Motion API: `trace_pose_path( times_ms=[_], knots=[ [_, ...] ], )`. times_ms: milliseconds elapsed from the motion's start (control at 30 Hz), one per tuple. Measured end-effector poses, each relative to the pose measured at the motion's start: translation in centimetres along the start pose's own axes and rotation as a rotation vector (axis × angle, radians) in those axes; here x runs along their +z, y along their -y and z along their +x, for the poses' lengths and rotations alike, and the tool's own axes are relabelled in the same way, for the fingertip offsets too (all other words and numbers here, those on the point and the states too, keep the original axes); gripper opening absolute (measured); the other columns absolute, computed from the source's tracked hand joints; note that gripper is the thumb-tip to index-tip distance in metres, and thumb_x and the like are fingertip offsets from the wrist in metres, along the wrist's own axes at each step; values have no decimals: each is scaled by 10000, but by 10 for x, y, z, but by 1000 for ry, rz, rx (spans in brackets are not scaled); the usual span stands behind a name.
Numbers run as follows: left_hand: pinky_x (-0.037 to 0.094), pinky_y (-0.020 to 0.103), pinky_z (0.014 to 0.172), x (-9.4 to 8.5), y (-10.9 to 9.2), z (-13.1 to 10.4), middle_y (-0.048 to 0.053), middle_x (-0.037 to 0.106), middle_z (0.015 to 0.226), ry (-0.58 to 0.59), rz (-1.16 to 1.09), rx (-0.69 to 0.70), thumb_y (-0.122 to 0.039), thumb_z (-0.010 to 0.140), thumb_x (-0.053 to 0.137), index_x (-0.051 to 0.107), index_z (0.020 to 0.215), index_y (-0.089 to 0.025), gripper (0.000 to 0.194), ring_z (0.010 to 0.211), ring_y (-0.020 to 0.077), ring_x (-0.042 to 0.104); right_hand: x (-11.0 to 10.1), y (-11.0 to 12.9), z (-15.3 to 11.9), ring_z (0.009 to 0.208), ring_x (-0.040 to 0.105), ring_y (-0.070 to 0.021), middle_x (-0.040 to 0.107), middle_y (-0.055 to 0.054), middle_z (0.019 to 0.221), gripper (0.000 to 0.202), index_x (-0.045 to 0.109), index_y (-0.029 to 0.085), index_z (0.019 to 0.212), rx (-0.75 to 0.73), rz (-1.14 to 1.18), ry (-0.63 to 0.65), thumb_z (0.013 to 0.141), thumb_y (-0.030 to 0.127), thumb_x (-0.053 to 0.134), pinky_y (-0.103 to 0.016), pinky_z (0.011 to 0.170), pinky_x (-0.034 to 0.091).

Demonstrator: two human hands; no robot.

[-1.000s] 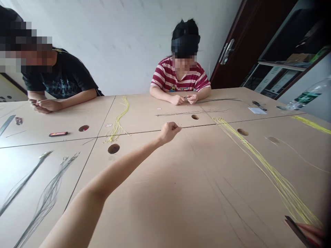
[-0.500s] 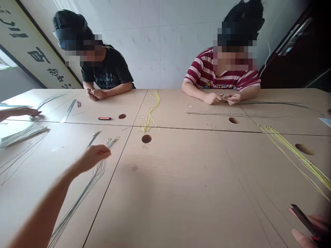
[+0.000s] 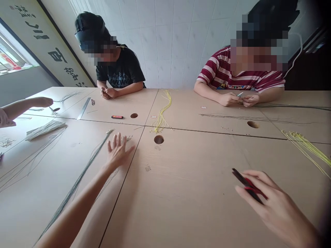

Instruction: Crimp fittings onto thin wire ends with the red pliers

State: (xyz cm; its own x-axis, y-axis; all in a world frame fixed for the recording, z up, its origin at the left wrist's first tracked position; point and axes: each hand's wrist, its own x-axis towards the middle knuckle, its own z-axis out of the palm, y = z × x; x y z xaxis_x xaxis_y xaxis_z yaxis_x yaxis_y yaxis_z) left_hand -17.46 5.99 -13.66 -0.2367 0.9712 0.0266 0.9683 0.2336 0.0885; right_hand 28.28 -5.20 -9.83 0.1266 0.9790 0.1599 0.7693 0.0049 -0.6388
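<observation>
My left hand point(image 3: 117, 154) is spread open, its fingers apart, over a bundle of thin grey cords. The metal end fittings point(image 3: 126, 138) of that bundle show just past my fingertips; my hand and forearm cover much of the rest. A second, thicker bundle of grey-green cords point(image 3: 85, 172) lies to the left of my arm, with small metal ends at its far tip. My right hand point(image 3: 271, 203), at the lower right, is closed around small black snips with red grips point(image 3: 249, 187). Their dark tips point up and left, above the bare tabletop.
Yellow cords lie at the table's middle point(image 3: 162, 115) and at its right point(image 3: 307, 144). Cable holes point(image 3: 159, 139) pierce the top. A ruler point(image 3: 84, 108) and a pale cord bundle point(image 3: 46, 129) lie left. Two people point(image 3: 120, 69) sit opposite; another person's arm point(image 3: 31, 103) reaches in at left.
My left hand has moved right and opened from a closed pose over the cords. The right hand has come further into view with the snips, moving left and up. The view has turned left.
</observation>
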Motion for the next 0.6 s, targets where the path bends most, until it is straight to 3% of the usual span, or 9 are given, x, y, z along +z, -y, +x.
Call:
trace_pose_path(
  times_ms=[100, 233, 433, 600],
  knots=[
    [-3, 579, 1171, 14, -5, -12, 157, 73, 1633, -26, 46, 108, -591, 935, 324, 441, 1451, -170, 677, 1498, 351, -6, 27, 46, 27, 686, 636, -181, 609, -59, 986, 203, 628, 306, 850, -83, 128, 209, 820, 483, 533, -342, 633, 539],
    [54, 585, 1171, 17, -1, -14, 145, 97, 1633, -75, 41, 201, -568, 945, 359, 490, 1419, -226, 598, 1496, 357, 39, 69, 87, 50, 656, 565, -143, 566, -39, 991, 168, 603, 259, 863, -180, 219, 388, 845, 394, 504, -324, 660, 510],
    [45, 594, 1170, 10, -5, 4, 165, 106, 1629, -70, 14, 171, -559, 928, 415, 469, 1435, -189, 630, 1492, 376, 49, 121, 125, 71, 664, 520, -135, 544, -25, 938, 100, 595, 228, 839, -271, 226, 455, 817, 290, 519, -307, 673, 469],
    [40, 568, 1179, 11, -10, 3, 128, 109, 1636, -73, -9, 290, -576, 921, 436, 554, 1359, -245, 562, 1496, 360, 41, 147, 134, 77, 674, 536, -128, 547, -18, 902, 93, 577, 211, 758, -275, 187, 467, 817, 262, 526, -284, 673, 465]
  ],
)
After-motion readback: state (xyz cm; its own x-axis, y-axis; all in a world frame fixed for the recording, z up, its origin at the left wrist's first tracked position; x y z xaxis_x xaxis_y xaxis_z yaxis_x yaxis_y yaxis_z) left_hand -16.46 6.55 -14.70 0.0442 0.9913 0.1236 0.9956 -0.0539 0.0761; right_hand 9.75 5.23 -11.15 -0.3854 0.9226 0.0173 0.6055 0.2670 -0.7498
